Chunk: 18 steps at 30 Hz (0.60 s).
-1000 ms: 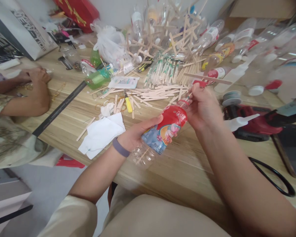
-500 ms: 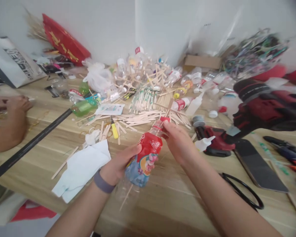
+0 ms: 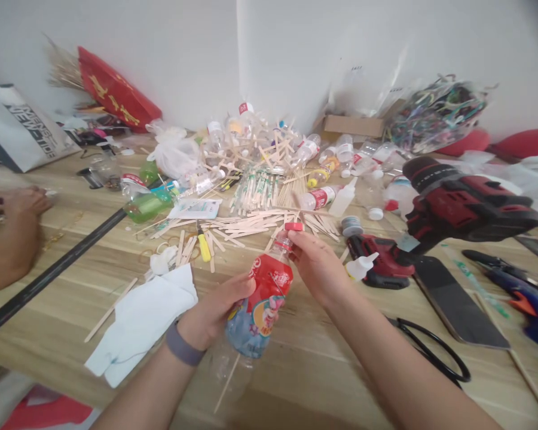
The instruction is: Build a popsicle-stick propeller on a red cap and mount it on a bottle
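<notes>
A clear plastic bottle with a red and blue label is tilted in front of me. My left hand, with a purple band at the wrist, is wrapped round the bottle's body. At the bottle's neck, my right hand pinches near the red cap. A thin wooden stick shows through the bottle's clear lower end. Flat wooden sticks lie in a pile behind the bottle.
A red power drill, a phone and a black cable loop lie right. White paper, a yellow screwdriver and a black bar are left. Another person's hands are at far left.
The view has shifted, so the background sits lower. The red cap now appears level at the bottle's neck, where it was tilted before. Both hands still hold on to the bottle.
</notes>
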{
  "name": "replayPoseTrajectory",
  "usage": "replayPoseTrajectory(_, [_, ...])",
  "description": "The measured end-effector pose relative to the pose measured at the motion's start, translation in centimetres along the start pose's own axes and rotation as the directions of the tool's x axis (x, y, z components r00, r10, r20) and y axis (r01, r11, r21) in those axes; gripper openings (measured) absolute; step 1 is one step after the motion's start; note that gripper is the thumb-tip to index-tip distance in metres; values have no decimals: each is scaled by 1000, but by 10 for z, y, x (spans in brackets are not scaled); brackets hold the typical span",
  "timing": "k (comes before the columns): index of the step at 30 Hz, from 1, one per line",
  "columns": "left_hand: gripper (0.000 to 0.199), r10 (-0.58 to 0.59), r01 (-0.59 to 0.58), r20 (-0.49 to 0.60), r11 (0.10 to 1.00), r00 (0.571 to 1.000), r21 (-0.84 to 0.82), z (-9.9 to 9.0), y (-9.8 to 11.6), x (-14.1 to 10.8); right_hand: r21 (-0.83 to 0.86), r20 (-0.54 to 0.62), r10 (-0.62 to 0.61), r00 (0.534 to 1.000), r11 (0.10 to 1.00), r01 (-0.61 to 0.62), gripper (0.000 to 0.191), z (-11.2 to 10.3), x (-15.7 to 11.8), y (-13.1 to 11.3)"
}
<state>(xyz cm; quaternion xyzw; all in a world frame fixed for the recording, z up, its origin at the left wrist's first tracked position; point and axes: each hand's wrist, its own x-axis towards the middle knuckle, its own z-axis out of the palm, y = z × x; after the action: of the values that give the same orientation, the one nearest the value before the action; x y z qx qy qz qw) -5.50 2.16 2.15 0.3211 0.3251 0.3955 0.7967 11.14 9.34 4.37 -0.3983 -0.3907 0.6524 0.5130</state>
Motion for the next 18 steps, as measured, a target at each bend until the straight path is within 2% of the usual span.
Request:
replayPoseTrajectory(4, [57, 29, -31, 37, 999, 999, 35, -1, 1, 1, -40, 55, -39, 998, 998, 42, 27, -1, -4, -3])
replayPoseTrajectory(11, [51, 100, -103, 41, 992, 994, 76, 5, 5, -2, -126, 125, -155, 980, 977, 171, 33, -6, -7, 6])
replayPoseTrajectory(16, [52, 122, -122, 15, 991, 992, 59, 6, 6, -4, -253, -17, -137, 990, 959, 129, 45, -14, -25, 19])
replayPoseTrajectory(18, [54, 131, -130, -5, 990, 991, 59, 5, 5, -5, -298, 54, -80, 995, 950, 92, 51, -16, -39, 22])
